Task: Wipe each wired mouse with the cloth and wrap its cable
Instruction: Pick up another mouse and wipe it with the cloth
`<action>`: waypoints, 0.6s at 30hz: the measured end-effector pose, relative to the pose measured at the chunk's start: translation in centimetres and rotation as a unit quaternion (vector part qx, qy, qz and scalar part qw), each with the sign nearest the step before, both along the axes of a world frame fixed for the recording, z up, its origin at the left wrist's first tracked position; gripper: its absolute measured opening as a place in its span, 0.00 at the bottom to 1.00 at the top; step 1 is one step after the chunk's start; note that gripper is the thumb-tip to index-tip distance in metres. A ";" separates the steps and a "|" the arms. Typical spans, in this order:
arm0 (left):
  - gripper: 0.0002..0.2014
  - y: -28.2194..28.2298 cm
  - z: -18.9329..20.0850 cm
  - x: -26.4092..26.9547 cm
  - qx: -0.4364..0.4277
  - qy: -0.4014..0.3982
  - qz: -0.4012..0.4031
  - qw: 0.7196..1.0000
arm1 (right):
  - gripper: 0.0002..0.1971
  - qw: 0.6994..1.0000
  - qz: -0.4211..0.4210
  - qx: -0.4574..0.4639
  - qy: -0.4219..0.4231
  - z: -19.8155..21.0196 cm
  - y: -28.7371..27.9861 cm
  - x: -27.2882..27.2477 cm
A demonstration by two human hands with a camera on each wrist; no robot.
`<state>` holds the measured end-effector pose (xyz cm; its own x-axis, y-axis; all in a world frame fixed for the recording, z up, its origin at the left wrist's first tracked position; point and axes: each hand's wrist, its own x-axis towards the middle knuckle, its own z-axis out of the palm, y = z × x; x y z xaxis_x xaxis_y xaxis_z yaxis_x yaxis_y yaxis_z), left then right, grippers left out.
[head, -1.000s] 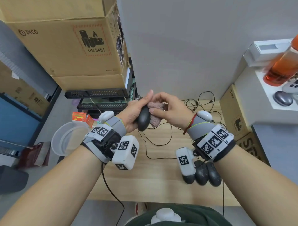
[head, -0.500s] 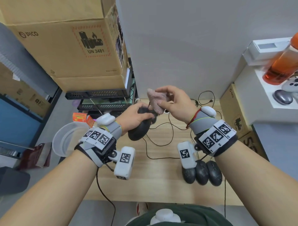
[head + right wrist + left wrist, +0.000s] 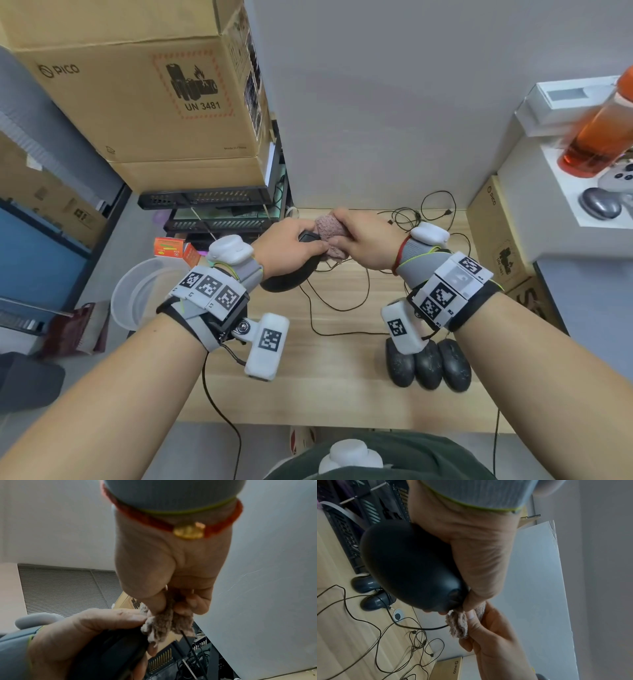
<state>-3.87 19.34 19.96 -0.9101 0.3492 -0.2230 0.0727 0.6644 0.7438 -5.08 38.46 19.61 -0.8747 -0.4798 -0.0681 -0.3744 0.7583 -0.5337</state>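
Mouse [image 3: 291, 274] in our left hand [image 3: 291, 245], above the desk [image 3: 342, 383]; right hand [image 3: 368, 240] pinches cloth [image 3: 330, 228] against it. Cable [image 3: 342, 305] unwrapped; 3 mice [image 3: 428, 365] wait near the desk's front edge.

Left hand [image 3: 291, 245] covers most of the mouse [image 3: 291, 277] from the head view; only its rear end and a sliver by the cloth [image 3: 330, 228] show. Cloth mostly buried in the right hand [image 3: 368, 241]. Bottle [image 3: 603, 137] smeared with blur and cut by the right edge. Wrist camera hides part of the three mice [image 3: 442, 365], whose cables are perhaps wrapped, too small to tell.
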 end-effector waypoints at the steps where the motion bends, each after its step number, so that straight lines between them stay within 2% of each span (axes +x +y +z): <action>1: 0.06 0.0 0.1 0.0 -0.013 0.010 -0.004 1.000 | 0.12 1.000 -0.001 0.002 0.006 -0.1 0.0 0.0; 10: 0.10 -0.8 0.4 -0.7 -0.055 0.029 0.004 0.998 | 0.09 0.999 -0.032 -0.013 0.042 -2.0 1.9 -1.1; 18: 0.11 -4.1 1.2 -1.4 -0.047 0.024 0.047 0.998 | 0.10 0.983 -0.181 0.005 -0.017 -5.2 7.6 -2.3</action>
